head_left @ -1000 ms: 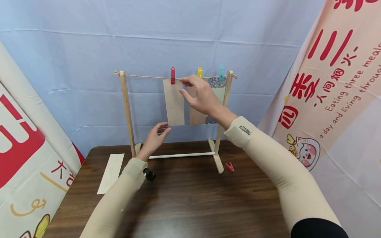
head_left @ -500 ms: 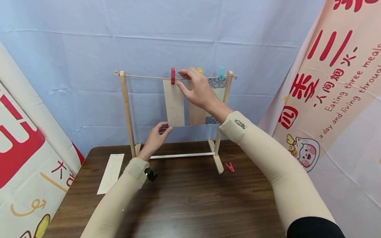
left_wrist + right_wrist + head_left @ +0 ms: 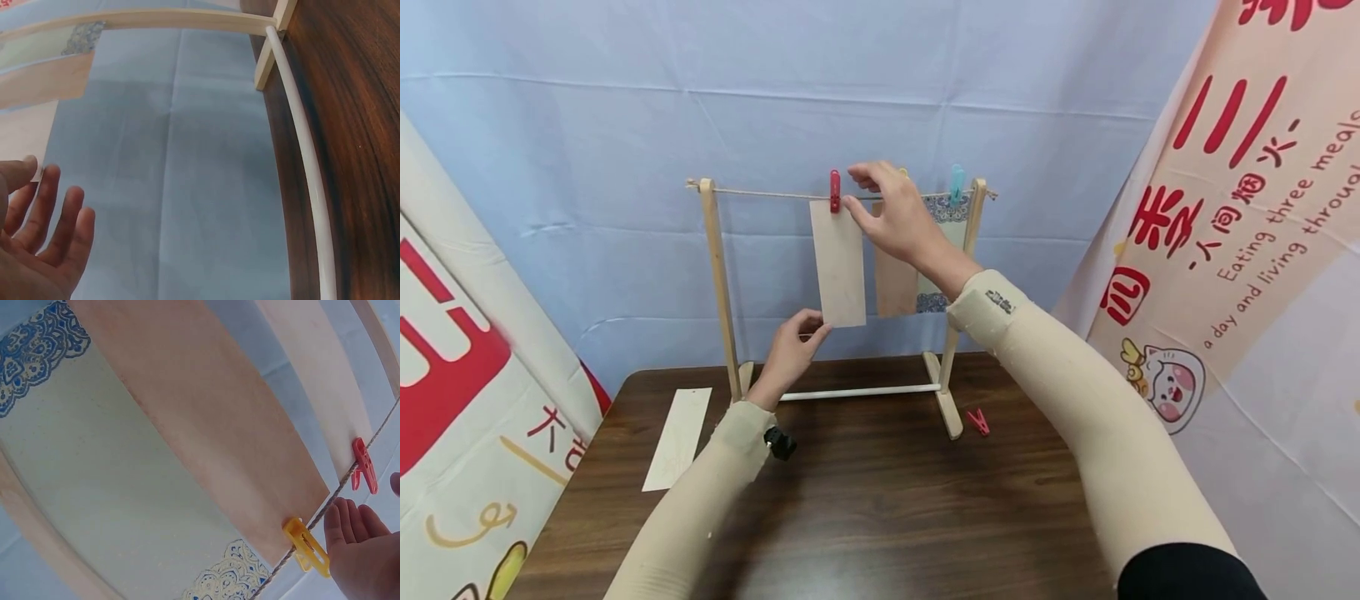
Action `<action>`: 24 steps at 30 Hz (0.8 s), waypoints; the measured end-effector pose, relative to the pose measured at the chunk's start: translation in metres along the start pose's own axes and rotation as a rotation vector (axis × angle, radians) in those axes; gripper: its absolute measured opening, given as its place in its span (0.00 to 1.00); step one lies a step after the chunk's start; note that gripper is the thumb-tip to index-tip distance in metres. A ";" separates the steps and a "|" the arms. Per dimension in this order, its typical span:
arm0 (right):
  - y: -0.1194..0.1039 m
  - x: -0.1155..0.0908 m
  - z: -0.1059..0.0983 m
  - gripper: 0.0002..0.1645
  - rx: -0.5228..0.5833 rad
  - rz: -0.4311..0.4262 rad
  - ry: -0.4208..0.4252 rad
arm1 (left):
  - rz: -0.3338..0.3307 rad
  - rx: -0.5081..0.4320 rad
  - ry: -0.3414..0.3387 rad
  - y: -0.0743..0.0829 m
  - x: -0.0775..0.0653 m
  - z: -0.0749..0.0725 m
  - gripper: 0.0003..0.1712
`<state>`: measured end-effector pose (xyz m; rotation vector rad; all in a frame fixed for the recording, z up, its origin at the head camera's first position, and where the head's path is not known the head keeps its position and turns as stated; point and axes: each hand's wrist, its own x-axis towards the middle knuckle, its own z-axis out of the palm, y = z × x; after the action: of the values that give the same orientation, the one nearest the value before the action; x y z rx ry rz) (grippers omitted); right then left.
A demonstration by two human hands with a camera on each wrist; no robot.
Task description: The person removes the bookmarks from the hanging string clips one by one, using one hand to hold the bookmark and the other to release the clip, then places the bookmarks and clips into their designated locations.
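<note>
A plain cream paper strip (image 3: 838,271) hangs from the rope (image 3: 767,194) of a wooden rack, held by a red clothespin (image 3: 835,192). My left hand (image 3: 790,354) pinches the strip's lower left corner between thumb and forefinger; the corner also shows at the fingertips in the left wrist view. Just right of the red clothespin, my right hand (image 3: 898,218) has its thumb and fingers apart, holding nothing. In the right wrist view its fingers lie beside the rope, between the red clothespin and a yellow clothespin (image 3: 306,547).
A tan strip (image 3: 206,406) and a blue-patterned card (image 3: 119,462) hang farther right, with a light blue clothespin (image 3: 957,185). On the table (image 3: 880,508) lie a white strip (image 3: 677,442) and a pinkish-red clothespin (image 3: 978,422). A white rod (image 3: 861,392) joins the rack's feet.
My right hand has shifted slightly left and up toward the red clothespin. The cream strip's lower edge has come down a little in view, at my left fingertips.
</note>
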<state>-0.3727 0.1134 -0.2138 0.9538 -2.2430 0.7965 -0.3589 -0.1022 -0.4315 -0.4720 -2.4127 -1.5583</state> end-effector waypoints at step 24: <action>-0.009 0.028 0.005 0.32 0.026 0.259 -0.194 | 0.043 0.026 0.047 -0.004 -0.002 0.000 0.11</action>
<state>-0.3833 0.0926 -0.1951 0.7908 -2.5673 0.8778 -0.3588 -0.1038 -0.4354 -0.4735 -2.3692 -1.5013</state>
